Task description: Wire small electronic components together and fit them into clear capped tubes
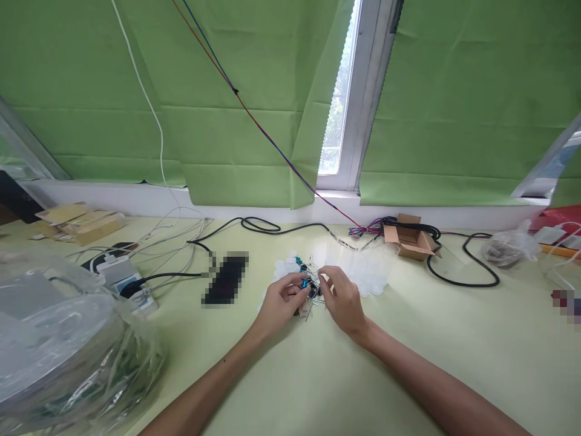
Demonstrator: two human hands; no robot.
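My left hand (285, 299) is closed, with a small shiny blue piece (304, 282) pinched between thumb and fingers. Close by on its right, my right hand (344, 298) has thumb and fingers drawn together; whatever they hold is too small to make out. Between and under the hands lies a cluster of thin metal rods (309, 314) and small black parts, partly hidden by my fingers. Behind them sits a teal piece (298, 260). Translucent white round pieces (367, 280) spread out on both sides of the cluster.
The pale table (308, 387) carries a power strip (129, 284), a pixelated dark object (226, 280) and a large clear plastic bag (82, 357) at left. An open cardboard box (411, 241), a black cable (463, 284) and a small plastic bag (511, 247) are at right.
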